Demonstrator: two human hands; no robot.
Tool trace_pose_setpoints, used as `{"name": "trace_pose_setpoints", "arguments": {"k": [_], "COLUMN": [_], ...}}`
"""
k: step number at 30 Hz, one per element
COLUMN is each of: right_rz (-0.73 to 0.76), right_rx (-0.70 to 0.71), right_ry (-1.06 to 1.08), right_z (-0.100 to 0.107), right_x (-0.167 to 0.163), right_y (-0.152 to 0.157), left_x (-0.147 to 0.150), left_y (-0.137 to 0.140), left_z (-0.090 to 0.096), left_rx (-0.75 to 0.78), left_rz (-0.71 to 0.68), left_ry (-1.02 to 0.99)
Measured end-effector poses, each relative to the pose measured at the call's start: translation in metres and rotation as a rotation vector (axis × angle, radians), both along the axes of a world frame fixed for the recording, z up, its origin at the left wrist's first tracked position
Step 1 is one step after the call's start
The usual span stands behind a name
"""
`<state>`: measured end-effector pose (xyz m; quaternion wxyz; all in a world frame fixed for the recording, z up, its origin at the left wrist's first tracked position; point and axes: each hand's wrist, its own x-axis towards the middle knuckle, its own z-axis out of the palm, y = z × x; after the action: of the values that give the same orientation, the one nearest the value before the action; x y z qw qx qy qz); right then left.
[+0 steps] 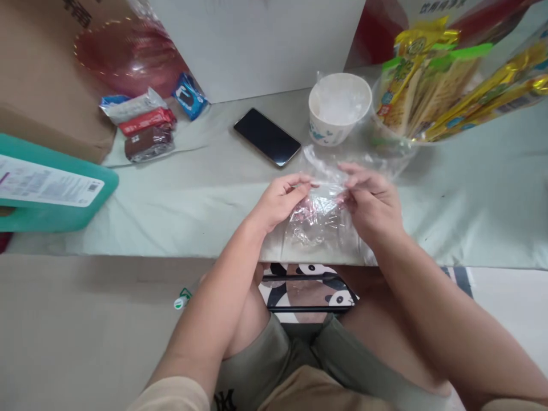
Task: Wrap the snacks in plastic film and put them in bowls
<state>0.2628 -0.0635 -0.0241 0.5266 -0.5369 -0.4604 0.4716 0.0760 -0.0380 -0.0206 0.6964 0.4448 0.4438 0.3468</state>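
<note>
A crumpled clear plastic bag (319,225) lies at the front of the cloth-covered table, its upper part lifted between my hands. My left hand (282,200) pinches the bag's left side between thumb and fingers. On the other side, my right hand (374,202) grips its upper right part; those fingertips are slightly blurred. What, if anything, is inside the bag cannot be made out. Just beyond my hands stands a white paper cup (327,128) with clear plastic in it. A dark-screened phone (268,137) lies to the cup's left.
Yellow-wrapped snack sticks (428,85) stand in a clear container at the right. Several small wrapped snacks (148,123) lie at the back left, before a red bowl (128,57). A green jug (60,182) occupies the left. Boxes line the back.
</note>
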Motion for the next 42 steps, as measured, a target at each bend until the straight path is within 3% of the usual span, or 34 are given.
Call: {"name": "trace_pose_setpoints", "arguments": {"k": [6,12,17,20,23,28,32,37,42], "right_rz": [-0.067,-0.005,0.031,0.052,0.071,0.151,0.107,0.155,-0.010], "right_rx": [0.106,0.073,0.068,0.059,0.012,-0.214,-0.243,-0.272,-0.210], "right_ry": [-0.115,-0.127,-0.173,-0.258,-0.196,-0.087,-0.084,-0.052,0.146], "right_z": [-0.016,-0.032,-0.039,-0.036,-0.026,-0.004,0.010,0.013,0.008], "right_x": [0.017,0.033,0.026,0.020,0.014,0.005,0.003,0.007,0.012], "right_y": [0.003,0.012,0.006,0.000,-0.001,-0.001,-0.002,-0.003,0.001], "left_x": [-0.003,-0.003,-0.001,0.005,0.010,0.009,0.008,0.009,0.001], "left_y": [0.004,0.010,0.010,0.009,0.009,0.009,0.008,0.006,0.007], "left_z": [0.008,0.004,-0.001,-0.003,-0.003,0.001,0.003,0.001,0.004], "left_rx": [0.007,0.068,0.237,0.243,0.180,0.141,-0.022,-0.024,-0.044], "left_rz": [0.001,0.028,0.141,0.172,0.174,0.265,0.138,0.122,0.035], "left_ry": [-0.079,-0.106,0.138,0.147,0.112,0.052,0.019,0.181,0.070]}}
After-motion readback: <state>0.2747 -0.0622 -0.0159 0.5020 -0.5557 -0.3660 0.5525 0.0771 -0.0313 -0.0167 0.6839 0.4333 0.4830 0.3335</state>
